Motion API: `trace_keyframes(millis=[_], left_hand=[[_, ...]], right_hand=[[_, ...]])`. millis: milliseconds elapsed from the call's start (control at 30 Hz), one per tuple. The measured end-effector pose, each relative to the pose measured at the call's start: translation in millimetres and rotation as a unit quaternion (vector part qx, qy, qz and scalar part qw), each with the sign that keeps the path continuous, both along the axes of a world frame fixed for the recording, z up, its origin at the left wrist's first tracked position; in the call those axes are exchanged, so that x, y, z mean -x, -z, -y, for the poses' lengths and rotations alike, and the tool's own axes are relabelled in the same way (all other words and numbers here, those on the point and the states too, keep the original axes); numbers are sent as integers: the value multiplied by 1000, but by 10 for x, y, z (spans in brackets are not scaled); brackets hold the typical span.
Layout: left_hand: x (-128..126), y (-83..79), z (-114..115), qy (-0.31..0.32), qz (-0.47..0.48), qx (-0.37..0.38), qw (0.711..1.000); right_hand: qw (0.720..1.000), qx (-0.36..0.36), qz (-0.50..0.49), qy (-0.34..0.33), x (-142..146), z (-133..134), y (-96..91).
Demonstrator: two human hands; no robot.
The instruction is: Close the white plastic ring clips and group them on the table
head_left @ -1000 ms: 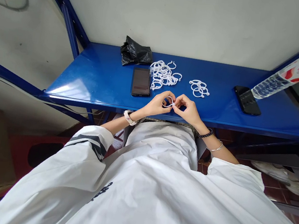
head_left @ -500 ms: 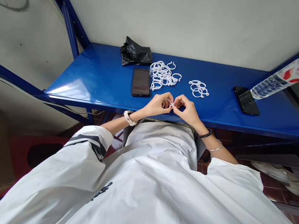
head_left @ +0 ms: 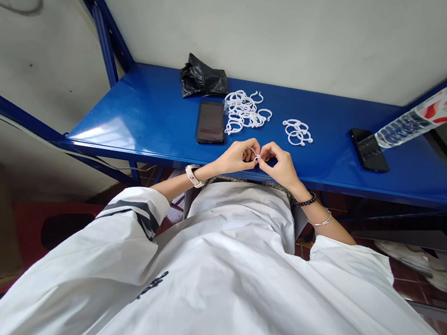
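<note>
My left hand (head_left: 237, 157) and my right hand (head_left: 279, 166) meet over the front edge of the blue table (head_left: 151, 117). Thumb and fingertips of both are pinched on a small white plastic ring (head_left: 253, 151). Its curved band shows inside the left hand's grip, while the fingertips partly cover its joined ends. Just beyond my left hand lies a heap of similar white rings (head_left: 243, 109), some with open gaps. A smaller group of white rings (head_left: 297, 132) rests past my right hand.
Left of the heap lies a dark flat device (head_left: 211, 123), with a crumpled black plastic bag (head_left: 203, 79) behind it. On the right are a black phone (head_left: 369, 150) and a clear water bottle (head_left: 433, 114). A wall (head_left: 269, 29) borders the table's far side.
</note>
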State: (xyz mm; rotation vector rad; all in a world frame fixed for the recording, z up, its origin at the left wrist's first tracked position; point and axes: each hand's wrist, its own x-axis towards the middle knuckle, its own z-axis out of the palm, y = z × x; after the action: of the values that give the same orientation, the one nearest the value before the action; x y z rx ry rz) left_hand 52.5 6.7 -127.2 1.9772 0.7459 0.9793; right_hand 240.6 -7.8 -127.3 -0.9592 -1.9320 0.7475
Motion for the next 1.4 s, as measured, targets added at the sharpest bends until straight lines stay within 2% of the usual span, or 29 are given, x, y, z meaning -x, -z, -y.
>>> trace_keyframes(millis=[267,500,767,1400], left_hand=[[-20,-6,7,-12,3,-16,1000],[6,23,-43,-4,23,37,999],[10,-7,-25,11,44,75,996],[9,-37,-11,10,22,39,999]], right_hand=[[999,12,-25,15,6,13,-24],[999,10,-40,28,3,19,-16],[999,26,-44,13,-5,2,-10],[999,-16,-29,15,-16,-1,34]])
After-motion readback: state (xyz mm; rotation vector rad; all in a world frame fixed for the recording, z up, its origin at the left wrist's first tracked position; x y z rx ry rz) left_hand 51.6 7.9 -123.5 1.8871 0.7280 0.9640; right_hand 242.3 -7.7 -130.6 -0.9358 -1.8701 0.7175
